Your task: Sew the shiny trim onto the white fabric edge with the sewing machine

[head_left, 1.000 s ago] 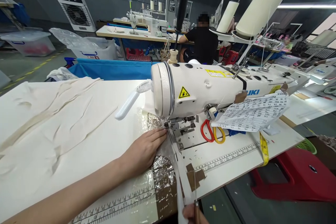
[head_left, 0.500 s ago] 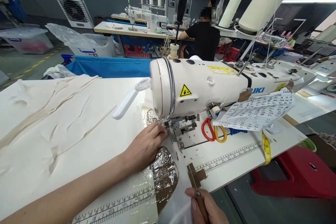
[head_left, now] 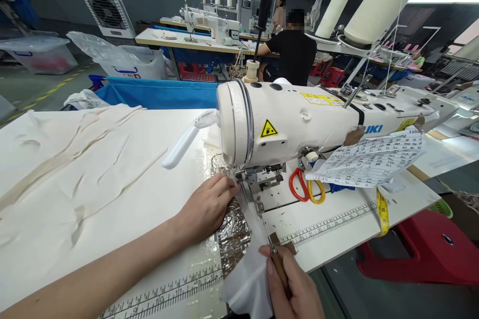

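Note:
My left hand [head_left: 211,204] lies by the presser foot of a white sewing machine [head_left: 284,124], fingers bent and closed at the edge of a strip of white fabric [head_left: 249,274]. Its fingertips are partly hidden under the machine head. In my right hand [head_left: 295,284] is an awl [head_left: 280,266] with a wooden handle, and its thin metal shaft points up toward the metal guide [head_left: 259,207] beside the presser foot. The fabric runs from the presser foot down past the right hand's thumb. Whether that hand also pinches the fabric, I cannot tell.
Red-and-yellow-handled scissors [head_left: 307,188], a handwritten paper [head_left: 370,159] and a yellow tape measure [head_left: 382,212] are right of the needle area. Cream fabric [head_left: 75,169] spreads over the left of the table. A red stool [head_left: 422,244] stands below right. A person in black [head_left: 294,55] sits beyond.
My right hand has moved up and slightly left with the awl, bringing its tip to the metal guide. The fabric below has bunched a little. My left hand stays nearly in place.

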Demonstrator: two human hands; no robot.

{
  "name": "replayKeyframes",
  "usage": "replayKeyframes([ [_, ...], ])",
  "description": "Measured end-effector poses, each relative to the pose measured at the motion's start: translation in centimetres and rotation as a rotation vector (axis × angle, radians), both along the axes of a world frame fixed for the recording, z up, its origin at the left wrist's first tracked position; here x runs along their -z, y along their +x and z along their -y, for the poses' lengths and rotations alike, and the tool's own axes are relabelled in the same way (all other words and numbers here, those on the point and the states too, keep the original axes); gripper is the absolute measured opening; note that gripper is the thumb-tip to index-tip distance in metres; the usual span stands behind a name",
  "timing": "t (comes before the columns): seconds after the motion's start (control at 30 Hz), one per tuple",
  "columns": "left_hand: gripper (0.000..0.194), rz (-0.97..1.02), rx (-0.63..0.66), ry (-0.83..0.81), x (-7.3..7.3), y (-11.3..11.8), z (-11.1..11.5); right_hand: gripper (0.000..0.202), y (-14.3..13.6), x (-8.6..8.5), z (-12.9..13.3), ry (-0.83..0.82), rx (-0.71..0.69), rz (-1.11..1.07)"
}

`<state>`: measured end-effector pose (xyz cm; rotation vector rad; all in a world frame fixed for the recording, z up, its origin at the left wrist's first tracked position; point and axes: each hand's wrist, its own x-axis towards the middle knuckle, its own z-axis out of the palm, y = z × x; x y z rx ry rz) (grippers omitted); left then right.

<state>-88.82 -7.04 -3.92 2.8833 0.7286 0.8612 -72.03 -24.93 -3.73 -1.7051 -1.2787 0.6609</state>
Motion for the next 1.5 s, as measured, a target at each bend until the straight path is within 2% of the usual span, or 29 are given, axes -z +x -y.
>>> replayKeyframes([
  [0.13,0.031,0.005,0.072,0.0,-0.4,-0.1,-0.2,0.028,0.2,-0.2,-0.6,0.019,-0.055,0.016],
  [0.4,0.035,-0.029,-0.054,0.067,0.1,-0.1,-0.3,0.029,0.1,-0.4,-2.5,-0.005,-0.14,0.056],
  [0.53,0.029,0.018,0.035,0.014,-0.3,-0.2,0.2,0.028,0.2,-0.5,-3.0,-0.019,-0.169,0.078],
  [0.63,0.028,-0.021,0.08,0.032,-0.6,-0.2,0.4,0.027,0.3,-0.4,-3.2,-0.044,-0.176,0.098],
  [0.83,0.031,-0.094,0.015,0.113,-0.6,0.1,0.5,0.027,0.5,-0.7,-4.0,-0.07,-0.251,0.147],
  [1.1,0.035,-0.169,-0.048,0.071,-0.5,0.1,0.4,0.03,0.0,-0.8,-4.7,-0.001,-0.248,0.197],
  [1.2,0.036,-0.14,-0.051,0.05,-0.2,0.0,0.3,0.03,-0.6,-0.9,-4.1,0.075,-0.281,0.22],
  [1.3,0.031,-0.122,-0.063,0.029,0.0,0.4,0.1,0.034,-1.7,-1.5,-4.0,0.274,-0.307,0.246],
  [1.4,0.024,-0.244,-0.109,0.067,-0.4,1.4,-0.3,0.035,-3.1,-2.7,-4.8,0.492,-0.366,0.223],
  [1.5,0.031,-0.404,-0.187,0.114,-1.1,2.3,-0.7,0.033,-4.3,-3.4,-5.4,0.641,-0.395,0.206],
])
